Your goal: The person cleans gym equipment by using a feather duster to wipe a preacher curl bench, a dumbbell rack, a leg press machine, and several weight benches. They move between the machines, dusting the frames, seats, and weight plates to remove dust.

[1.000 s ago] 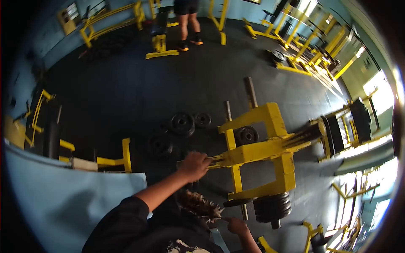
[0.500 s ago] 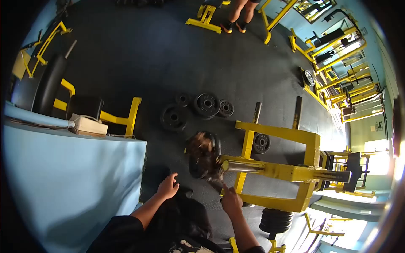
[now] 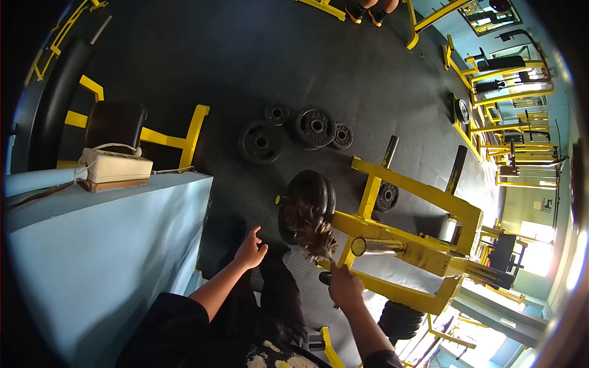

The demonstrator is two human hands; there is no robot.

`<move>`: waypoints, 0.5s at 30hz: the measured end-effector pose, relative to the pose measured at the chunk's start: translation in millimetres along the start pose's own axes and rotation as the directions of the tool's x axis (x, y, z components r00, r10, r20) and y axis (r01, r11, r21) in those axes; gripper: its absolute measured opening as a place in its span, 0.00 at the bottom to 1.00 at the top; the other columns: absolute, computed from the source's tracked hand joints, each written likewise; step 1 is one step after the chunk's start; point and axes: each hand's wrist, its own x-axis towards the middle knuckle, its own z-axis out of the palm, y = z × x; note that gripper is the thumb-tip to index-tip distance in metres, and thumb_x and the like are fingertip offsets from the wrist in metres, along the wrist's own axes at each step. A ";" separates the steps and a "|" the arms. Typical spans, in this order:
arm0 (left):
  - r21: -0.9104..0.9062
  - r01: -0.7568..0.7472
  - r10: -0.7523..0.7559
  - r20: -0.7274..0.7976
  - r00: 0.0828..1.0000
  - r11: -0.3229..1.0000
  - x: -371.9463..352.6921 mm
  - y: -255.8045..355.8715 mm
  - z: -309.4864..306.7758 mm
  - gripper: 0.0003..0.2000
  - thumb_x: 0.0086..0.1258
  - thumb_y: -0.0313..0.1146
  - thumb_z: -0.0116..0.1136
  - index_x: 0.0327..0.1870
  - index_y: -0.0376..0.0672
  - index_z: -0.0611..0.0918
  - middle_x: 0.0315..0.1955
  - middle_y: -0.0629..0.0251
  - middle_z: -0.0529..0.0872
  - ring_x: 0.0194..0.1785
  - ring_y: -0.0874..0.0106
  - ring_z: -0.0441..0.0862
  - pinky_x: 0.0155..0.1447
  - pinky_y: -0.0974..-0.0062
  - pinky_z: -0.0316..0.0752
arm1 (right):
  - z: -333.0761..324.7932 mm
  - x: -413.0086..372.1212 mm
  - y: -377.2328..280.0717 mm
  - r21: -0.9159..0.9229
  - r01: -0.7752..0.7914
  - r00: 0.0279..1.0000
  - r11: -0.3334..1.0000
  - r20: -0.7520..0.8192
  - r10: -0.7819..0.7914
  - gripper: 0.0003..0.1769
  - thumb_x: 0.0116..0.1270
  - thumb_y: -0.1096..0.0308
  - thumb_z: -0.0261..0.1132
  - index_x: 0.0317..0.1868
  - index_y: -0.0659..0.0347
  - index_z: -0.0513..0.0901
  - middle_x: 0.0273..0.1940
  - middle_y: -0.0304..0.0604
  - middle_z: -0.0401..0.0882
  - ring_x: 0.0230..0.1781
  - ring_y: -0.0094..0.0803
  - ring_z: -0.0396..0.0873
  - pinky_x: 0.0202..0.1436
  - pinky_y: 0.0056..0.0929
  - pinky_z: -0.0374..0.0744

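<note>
My right hand (image 3: 345,287) is closed around the handle of a brown feather duster (image 3: 314,236). The duster's feathers overlap the black weight plates (image 3: 305,191) loaded on the left peg of a yellow plate rack (image 3: 420,184); whether they touch is hard to tell. A bare metal peg (image 3: 380,246) sticks out toward me just above my right hand. My left hand (image 3: 250,250) hangs in the air left of the plates, fingers apart, holding nothing.
Several loose plates (image 3: 261,141) lie on the black rubber floor beyond the rack. To the left is a blue ledge (image 3: 116,245) with a white box (image 3: 116,167) on it. A padded bench (image 3: 115,126) stands behind. A person's feet (image 3: 366,15) show at the top.
The duster has moved slightly right and down relative to the plates, showing more of them. My view has shifted, with the rack appearing turned. My left hand stays open.
</note>
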 end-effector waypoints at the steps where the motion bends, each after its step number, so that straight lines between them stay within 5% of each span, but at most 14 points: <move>1: 0.000 -0.002 0.002 0.011 1.000 1.000 -0.1 -10.0 2.8 0.37 0.71 0.37 0.63 0.77 0.42 0.56 0.51 0.54 0.82 0.42 0.64 0.87 0.52 0.65 0.80 | 6.5 -4.0 -4.4 -0.001 -0.001 1.000 1.000 0.004 0.001 0.28 0.74 0.66 0.51 0.73 0.54 0.68 0.56 0.58 0.78 0.51 0.55 0.85 0.48 0.49 0.85; 2: 0.001 -0.004 0.004 0.009 1.000 1.000 -2.3 -11.8 3.2 0.37 0.71 0.37 0.63 0.77 0.42 0.56 0.51 0.54 0.82 0.42 0.64 0.87 0.52 0.65 0.80 | 12.2 -5.7 -10.0 0.012 -0.002 0.999 1.000 0.045 0.002 0.28 0.72 0.66 0.52 0.72 0.54 0.69 0.55 0.58 0.79 0.51 0.55 0.85 0.49 0.49 0.85; 4: -0.058 0.116 -0.111 0.092 0.990 0.992 -8.2 -14.7 -1.5 0.36 0.72 0.39 0.62 0.76 0.43 0.57 0.55 0.51 0.82 0.60 0.56 0.81 0.64 0.61 0.75 | 29.5 0.1 -24.2 0.030 0.004 0.997 1.000 0.083 -0.006 0.28 0.70 0.67 0.53 0.72 0.54 0.71 0.53 0.58 0.79 0.51 0.55 0.85 0.50 0.50 0.84; 10: -0.013 0.133 -0.131 0.109 0.985 0.991 -10.4 -42.2 -5.9 0.36 0.72 0.39 0.62 0.76 0.44 0.57 0.55 0.52 0.82 0.61 0.56 0.81 0.64 0.60 0.75 | 120.8 119.2 -59.7 0.283 -0.046 0.994 0.958 -0.077 0.071 0.29 0.71 0.68 0.52 0.73 0.53 0.69 0.56 0.63 0.77 0.52 0.56 0.84 0.51 0.50 0.84; 13: 0.059 0.111 -0.117 0.105 0.988 0.992 -11.9 -57.0 -12.1 0.35 0.72 0.39 0.62 0.76 0.44 0.58 0.55 0.52 0.82 0.60 0.56 0.81 0.63 0.60 0.75 | 124.8 162.2 -70.6 0.149 -0.018 0.991 0.989 0.132 -0.002 0.26 0.76 0.66 0.49 0.73 0.53 0.67 0.60 0.56 0.77 0.54 0.54 0.84 0.51 0.47 0.85; 15: 0.046 0.142 -0.145 0.084 0.986 0.989 -13.1 -64.4 -14.8 0.35 0.71 0.40 0.62 0.75 0.44 0.59 0.53 0.53 0.82 0.58 0.55 0.82 0.62 0.60 0.76 | 127.1 172.1 -68.7 0.144 -0.039 0.992 0.989 0.122 0.022 0.28 0.73 0.67 0.51 0.74 0.51 0.67 0.58 0.56 0.78 0.54 0.54 0.84 0.52 0.48 0.85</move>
